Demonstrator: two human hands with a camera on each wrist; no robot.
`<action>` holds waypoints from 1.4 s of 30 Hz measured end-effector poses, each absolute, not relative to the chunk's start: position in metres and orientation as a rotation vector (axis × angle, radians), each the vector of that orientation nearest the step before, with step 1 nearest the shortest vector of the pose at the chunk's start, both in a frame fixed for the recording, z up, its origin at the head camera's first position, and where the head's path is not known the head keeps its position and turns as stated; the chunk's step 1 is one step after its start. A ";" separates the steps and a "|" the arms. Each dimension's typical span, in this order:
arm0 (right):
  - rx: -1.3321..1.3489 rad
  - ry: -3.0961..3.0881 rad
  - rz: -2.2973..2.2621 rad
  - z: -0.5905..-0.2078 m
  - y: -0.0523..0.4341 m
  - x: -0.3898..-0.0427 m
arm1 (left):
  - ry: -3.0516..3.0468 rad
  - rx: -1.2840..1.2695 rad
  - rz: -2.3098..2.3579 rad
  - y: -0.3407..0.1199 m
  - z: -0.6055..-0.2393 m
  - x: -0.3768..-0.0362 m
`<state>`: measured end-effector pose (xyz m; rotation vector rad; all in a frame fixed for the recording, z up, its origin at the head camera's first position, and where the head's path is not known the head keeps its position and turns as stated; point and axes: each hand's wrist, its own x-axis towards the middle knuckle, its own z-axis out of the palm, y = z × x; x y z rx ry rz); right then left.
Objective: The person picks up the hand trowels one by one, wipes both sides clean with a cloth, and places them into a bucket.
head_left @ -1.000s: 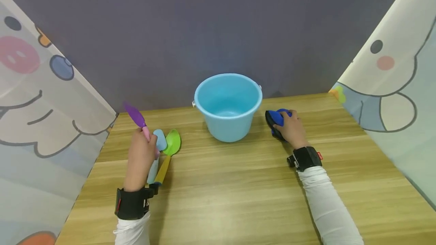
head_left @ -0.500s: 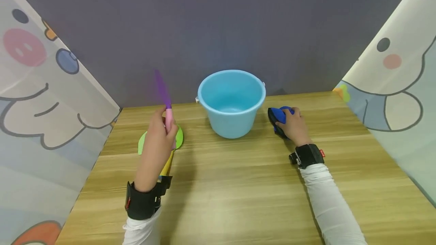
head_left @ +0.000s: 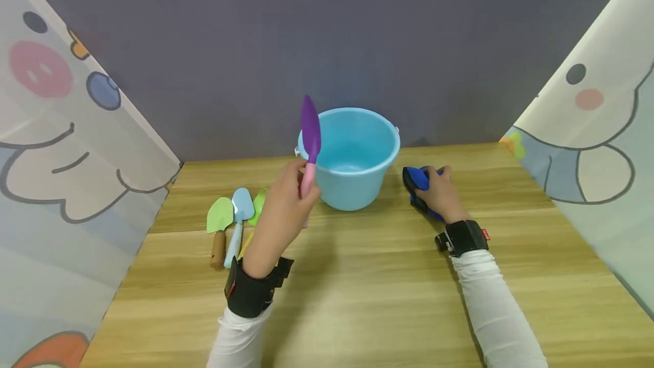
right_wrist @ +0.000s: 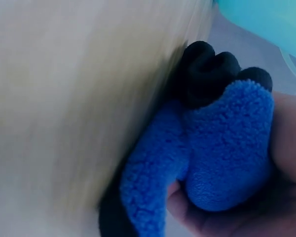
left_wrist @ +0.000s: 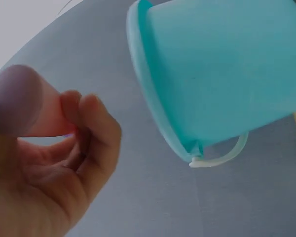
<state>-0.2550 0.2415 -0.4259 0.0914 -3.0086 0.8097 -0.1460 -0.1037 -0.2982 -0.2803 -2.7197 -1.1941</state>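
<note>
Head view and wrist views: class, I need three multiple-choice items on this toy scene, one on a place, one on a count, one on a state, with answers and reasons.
1. Where is the blue cloth?
A. inside the bucket
B. on the table right of the bucket
C. beside the shovels

2. How many toy shovels lie on the table?
A. one
B. three
C. five

3. What is the left hand doing?
A. gripping the purple shovel
B. lying flat
C. touching the cloth

Answers:
1 B: the cloth lies on the wood right of the light blue bucket, under the right hand.
2 B: a green shovel, a blue shovel and a partly hidden green one.
3 A: its fingers curl round the pink handle of the purple shovel, raised by the bucket's rim.
</note>
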 end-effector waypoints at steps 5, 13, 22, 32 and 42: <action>0.085 -3.011 0.782 -0.419 0.241 -0.257 | -2.643 -0.416 -1.117 -0.094 -0.300 -0.151; 0.086 -3.033 0.785 -0.423 0.238 -0.255 | -2.643 -0.474 -1.032 -0.085 -0.308 -0.145; 0.082 -3.020 0.770 -0.415 0.237 -0.261 | -2.544 -0.528 -0.825 -0.080 -0.308 -0.144; 0.052 -2.995 0.851 -0.415 0.239 -0.261 | -2.548 -0.500 -0.715 -0.080 -0.309 -0.142; -0.017 -2.735 1.088 -0.405 0.244 -0.249 | -2.524 -0.477 -0.636 -0.079 -0.314 -0.139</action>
